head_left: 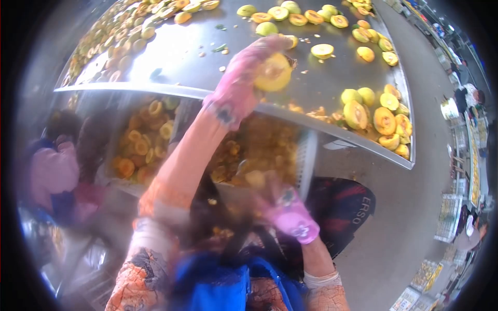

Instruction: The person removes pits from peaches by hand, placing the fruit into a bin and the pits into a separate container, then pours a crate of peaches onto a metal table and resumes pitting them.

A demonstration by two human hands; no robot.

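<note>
My left hand (238,83), in a pink glove, is closed around a yellow fruit half (273,72), perhaps a peach, just above the near edge of the metal table (197,62). Lower down, my right hand (293,215), also in a pink glove, hovers by a crate of fruit pieces (270,150) in front of me. Motion smears its fingers, and a pale yellowish shape shows at their tips; whether they hold it is unclear. My left forearm hides part of the crate.
Cut yellow fruit halves (384,119) lie at the table's right corner, with more along the far side. A large heap (119,52) covers the left. Another crate of halves (142,137) stands left of my arm, near another person's gloved hand (54,168). People and crates line the right.
</note>
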